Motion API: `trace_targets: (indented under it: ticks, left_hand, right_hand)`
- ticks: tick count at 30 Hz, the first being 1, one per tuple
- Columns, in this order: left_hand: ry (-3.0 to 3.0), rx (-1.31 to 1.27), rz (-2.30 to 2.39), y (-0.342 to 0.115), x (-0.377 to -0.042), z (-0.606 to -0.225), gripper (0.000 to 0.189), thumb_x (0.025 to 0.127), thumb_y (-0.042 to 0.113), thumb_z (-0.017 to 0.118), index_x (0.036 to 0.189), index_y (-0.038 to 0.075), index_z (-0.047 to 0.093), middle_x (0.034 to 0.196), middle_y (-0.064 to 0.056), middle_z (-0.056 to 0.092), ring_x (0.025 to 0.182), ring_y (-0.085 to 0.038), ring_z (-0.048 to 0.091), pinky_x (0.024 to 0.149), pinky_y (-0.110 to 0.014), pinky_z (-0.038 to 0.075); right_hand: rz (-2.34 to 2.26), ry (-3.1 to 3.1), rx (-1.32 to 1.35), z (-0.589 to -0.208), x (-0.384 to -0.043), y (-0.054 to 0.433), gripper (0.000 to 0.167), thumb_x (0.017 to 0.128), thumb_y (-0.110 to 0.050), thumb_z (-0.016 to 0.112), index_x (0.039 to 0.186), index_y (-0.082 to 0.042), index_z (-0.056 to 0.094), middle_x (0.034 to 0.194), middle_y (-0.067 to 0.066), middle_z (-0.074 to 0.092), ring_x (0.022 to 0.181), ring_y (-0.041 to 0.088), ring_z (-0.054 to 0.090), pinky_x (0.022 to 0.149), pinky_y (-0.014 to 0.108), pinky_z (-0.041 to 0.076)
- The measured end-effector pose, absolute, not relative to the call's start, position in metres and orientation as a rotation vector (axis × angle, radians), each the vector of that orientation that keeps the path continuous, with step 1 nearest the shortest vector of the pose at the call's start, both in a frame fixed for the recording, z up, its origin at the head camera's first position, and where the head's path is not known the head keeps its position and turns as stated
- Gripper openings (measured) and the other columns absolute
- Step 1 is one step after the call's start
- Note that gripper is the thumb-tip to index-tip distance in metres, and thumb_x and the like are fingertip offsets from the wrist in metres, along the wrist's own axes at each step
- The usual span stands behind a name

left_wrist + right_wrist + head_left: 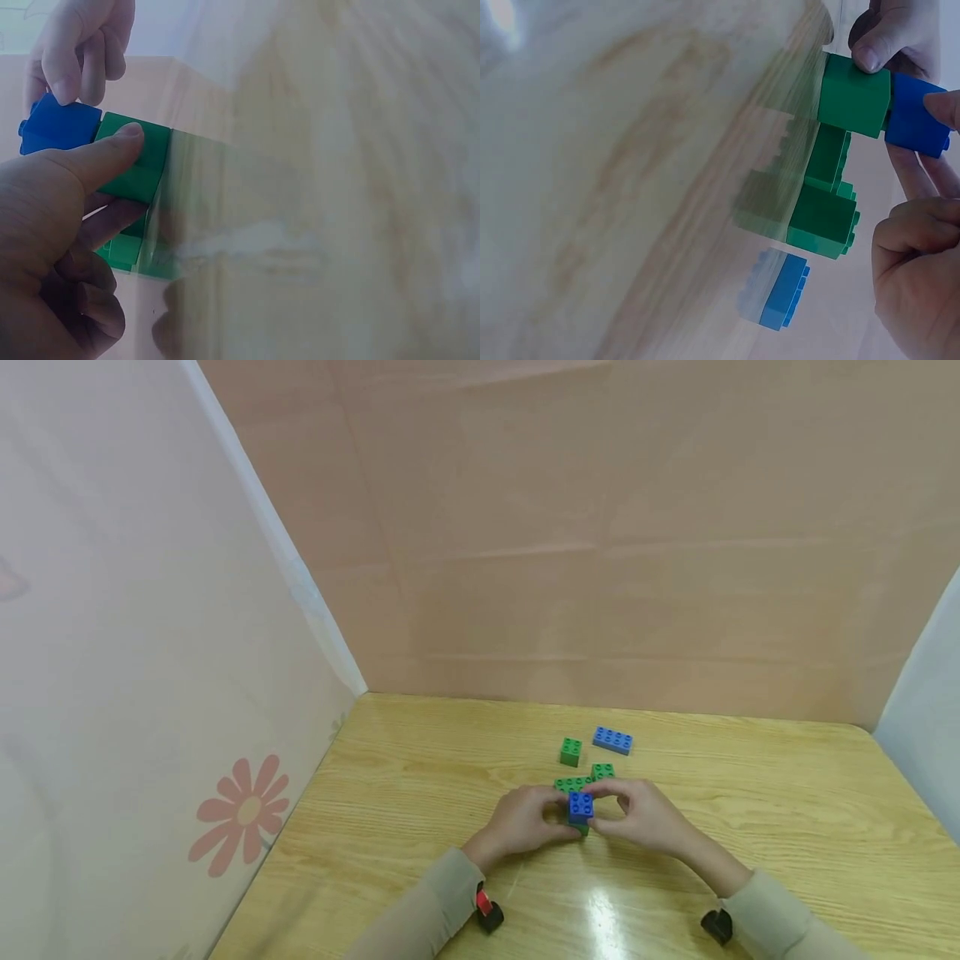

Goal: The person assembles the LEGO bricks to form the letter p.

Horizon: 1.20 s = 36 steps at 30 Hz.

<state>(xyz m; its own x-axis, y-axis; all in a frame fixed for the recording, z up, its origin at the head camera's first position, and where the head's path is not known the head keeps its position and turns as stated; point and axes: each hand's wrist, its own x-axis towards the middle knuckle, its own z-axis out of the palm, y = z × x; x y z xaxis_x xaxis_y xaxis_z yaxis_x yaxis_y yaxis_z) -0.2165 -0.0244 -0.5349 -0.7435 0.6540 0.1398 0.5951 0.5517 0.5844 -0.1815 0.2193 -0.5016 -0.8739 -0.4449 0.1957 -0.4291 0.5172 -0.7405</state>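
My left hand (522,821) pinches a square green toy building brick (154,176) between thumb and fingers. Above it, the thumb and fingers of my right hand (641,814) grip a small dark-blue building brick (581,807), its studs facing up. In the right wrist view the blue brick (909,112) sits against the studded side of the green brick (853,96), with a narrow dark gap between them. From the head view, the blue brick and fingers hide most of the held green one.
Just beyond the hands lie a longer green brick (572,784) and a square green brick (603,771). Farther back are another square green brick (571,752) and a long blue brick (612,741). Cloth-like walls border the wooden table (750,793) at the back and sides.
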Motion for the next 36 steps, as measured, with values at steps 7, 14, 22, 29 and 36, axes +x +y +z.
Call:
trace_targets:
  ticks: [7, 14, 22, 29, 36]
  left_hand:
    - [2.676, 1.073, 0.96, -0.0241, -0.2163, -0.5342, 0.035, 0.087, 0.047, 0.084, 0.118, 0.031, 0.077, 0.109, 0.026, 0.069, 0.099, 0.007, 0.062, 0.088, -0.022, 0.049]
    - [2.652, 1.038, 0.969, -0.0232, -0.2176, -0.5341, 0.036, 0.088, 0.046, 0.084, 0.119, 0.029, 0.077, 0.111, 0.024, 0.07, 0.102, 0.005, 0.063, 0.09, -0.023, 0.05]
    - [2.642, 1.022, 0.958, -0.0237, -0.2179, -0.5323, 0.035, 0.088, 0.046, 0.084, 0.118, 0.028, 0.077, 0.11, 0.023, 0.07, 0.101, 0.005, 0.063, 0.089, -0.024, 0.05]
    - [2.654, 1.056, 0.933, -0.0235, -0.2196, -0.5317, 0.035, 0.087, 0.045, 0.084, 0.116, 0.027, 0.077, 0.108, 0.023, 0.07, 0.098, 0.006, 0.063, 0.086, -0.021, 0.05]
    - [2.66, 1.089, 0.91, -0.0228, -0.2203, -0.5295, 0.035, 0.087, 0.045, 0.085, 0.116, 0.027, 0.077, 0.108, 0.022, 0.071, 0.098, 0.006, 0.063, 0.085, -0.02, 0.05]
  right_hand:
    - [-1.238, 2.781, -0.83, -0.4997, -0.183, 0.2195, 0.037, 0.086, -0.024, 0.086, 0.121, -0.019, 0.076, 0.112, 0.0, 0.077, 0.077, 0.008, 0.066, 0.071, 0.033, 0.055]
    - [-1.246, 2.773, -0.876, -0.5014, -0.1866, 0.2203, 0.038, 0.085, -0.02, 0.086, 0.12, -0.01, 0.078, 0.106, 0.003, 0.078, 0.05, -0.003, 0.025, 0.045, 0.019, 0.029]
    - [-1.219, 2.769, -0.901, -0.5049, -0.1891, 0.223, 0.039, 0.087, -0.021, 0.086, 0.122, -0.007, 0.077, 0.074, -0.009, 0.068, 0.047, -0.005, 0.02, 0.044, 0.018, 0.026]
    - [-1.136, 2.821, -0.959, -0.5019, -0.19, 0.2218, 0.04, 0.085, -0.018, 0.086, 0.122, -0.006, 0.077, 0.053, -0.026, 0.023, 0.045, -0.007, 0.018, 0.042, 0.016, 0.024]
    - [-1.098, 2.824, -0.979, -0.4988, -0.1901, 0.2212, 0.04, 0.085, -0.016, 0.085, 0.122, -0.004, 0.076, 0.053, -0.022, 0.026, 0.046, -0.008, 0.017, 0.042, 0.014, 0.023]
